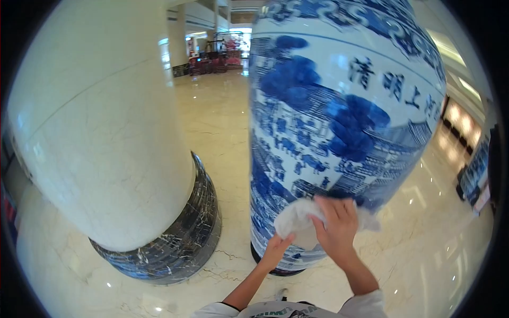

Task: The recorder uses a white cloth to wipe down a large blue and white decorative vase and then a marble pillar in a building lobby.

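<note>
A white cloth is bunched between my two hands, in front of the lower part of a very large blue-and-white porcelain vase. My left hand grips the cloth's lower left edge between thumb and fingers. Higher and to the right, my right hand has its fingers over the cloth, and part of the cloth hangs out beyond them to the right. The vase bears painted trees, buildings, figures and large written characters. Whether the cloth touches the vase I cannot tell.
A round cream stone column with a dark marbled base stands to the left of the vase. Polished marble floor runs between them. Red furnishings stand far back, and a blue-patterned object is at the far right.
</note>
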`<move>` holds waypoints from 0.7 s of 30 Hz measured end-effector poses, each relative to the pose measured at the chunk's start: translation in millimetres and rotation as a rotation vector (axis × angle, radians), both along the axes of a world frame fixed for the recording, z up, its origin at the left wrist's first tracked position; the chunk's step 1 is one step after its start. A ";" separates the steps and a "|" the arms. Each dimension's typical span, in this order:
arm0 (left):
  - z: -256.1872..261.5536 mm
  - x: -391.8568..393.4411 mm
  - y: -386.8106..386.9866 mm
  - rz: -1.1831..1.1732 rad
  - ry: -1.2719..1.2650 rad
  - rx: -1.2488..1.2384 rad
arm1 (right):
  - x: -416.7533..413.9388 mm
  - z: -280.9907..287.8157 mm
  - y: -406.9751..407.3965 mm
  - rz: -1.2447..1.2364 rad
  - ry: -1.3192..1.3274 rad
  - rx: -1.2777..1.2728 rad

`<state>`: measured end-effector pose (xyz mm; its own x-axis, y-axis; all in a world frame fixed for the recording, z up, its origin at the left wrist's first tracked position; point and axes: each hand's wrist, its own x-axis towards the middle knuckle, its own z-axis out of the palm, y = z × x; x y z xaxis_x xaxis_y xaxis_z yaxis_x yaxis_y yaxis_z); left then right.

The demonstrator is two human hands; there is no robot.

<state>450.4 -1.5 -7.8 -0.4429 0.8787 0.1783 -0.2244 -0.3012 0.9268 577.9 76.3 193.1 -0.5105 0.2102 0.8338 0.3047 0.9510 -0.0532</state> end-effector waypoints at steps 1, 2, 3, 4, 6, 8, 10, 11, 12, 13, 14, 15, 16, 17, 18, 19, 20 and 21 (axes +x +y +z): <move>-20.0 3.1 -6.9 0.001 -0.192 -0.018 | 2.5 -15.8 -2.4 0.049 -0.048 -0.062; -38.2 6.2 -16.8 0.001 -0.386 -0.033 | 5.1 -33.2 -8.3 0.088 -0.107 -0.138; -51.9 8.3 -27.5 0.014 -0.382 -0.068 | 12.5 -51.2 -12.6 0.112 -0.170 -0.206; -64.9 6.1 -39.2 0.023 -0.376 -0.099 | 18.8 -74.5 -14.6 0.144 -0.219 -0.239; -88.2 -3.4 -75.9 0.035 -0.343 0.021 | 22.1 -123.3 -22.2 0.222 -0.304 -0.323; -133.7 -14.5 -126.6 0.187 -0.277 -0.152 | 15.6 -162.3 -47.9 0.302 -0.367 -0.452; -149.9 -16.2 -159.2 0.257 -0.238 -0.198 | 13.5 -192.8 -67.9 0.321 -0.396 -0.523; -148.7 -22.9 -176.9 0.309 -0.251 -0.172 | 6.6 -205.5 -75.6 0.355 -0.404 -0.525; -147.5 -26.2 -194.6 0.249 -0.165 -0.247 | 0.5 -213.5 -82.7 0.395 -0.425 -0.499; -148.7 -24.7 -208.6 0.184 -0.087 -0.332 | -0.9 -219.6 -92.7 0.340 -0.554 -0.575; -150.5 -25.3 -216.6 0.223 -0.107 -0.322 | -4.2 -223.9 -98.7 0.277 -0.684 -0.647; -150.9 -27.7 -227.9 0.230 -0.137 -0.339 | -10.5 -228.6 -103.3 0.309 -0.708 -0.631; -151.9 -31.6 -238.3 0.232 -0.165 -0.358 | -19.5 -233.6 -106.7 0.335 -0.691 -0.649; -154.5 -35.3 -248.6 0.262 -0.180 -0.355 | -29.3 -238.0 -110.7 0.360 -0.674 -0.671; -158.7 -39.3 -259.4 0.302 -0.123 -0.331 | -39.6 -240.4 -116.8 0.387 -0.696 -0.663; -162.6 -42.2 -269.6 0.338 -0.067 -0.309 | -48.5 -241.3 -122.5 0.429 -0.727 -0.525; -166.8 -46.5 -280.5 0.365 -0.085 -0.313 | -57.4 -242.1 -128.9 0.470 -0.752 -0.387; -170.6 -50.0 -290.9 0.406 -0.045 -0.247 | -66.8 -241.0 -134.5 0.493 -0.772 -0.383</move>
